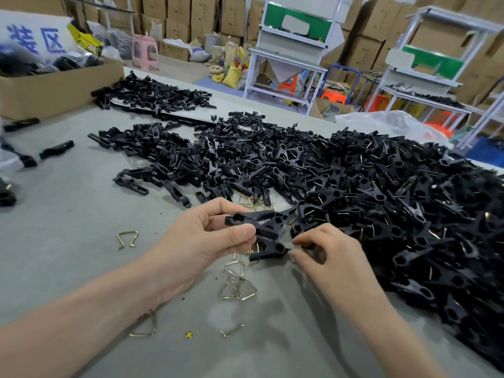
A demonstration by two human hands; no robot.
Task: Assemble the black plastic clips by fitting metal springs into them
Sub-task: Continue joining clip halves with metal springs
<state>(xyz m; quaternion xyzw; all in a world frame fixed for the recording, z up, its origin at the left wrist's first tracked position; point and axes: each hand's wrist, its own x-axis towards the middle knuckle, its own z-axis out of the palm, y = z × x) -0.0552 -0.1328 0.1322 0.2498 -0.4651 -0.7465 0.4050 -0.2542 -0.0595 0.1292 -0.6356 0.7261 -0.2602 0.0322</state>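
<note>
L hand [207, 236] grips black plastic clip halves [261, 227] btwn thumb & curled fingers, held just above grey table [81, 268], centre-front. Top half's long axis runs approx left-right, right end tilted slightly up; lower half slants down-left. R hand [332, 257], fingers curled, pinches lower half's right end w/ thumb & index; can't tell if a spring is in the pinch. Below lie gold triangular wire springs [237, 287]. At right, heap of black clips [409, 214]
</note>
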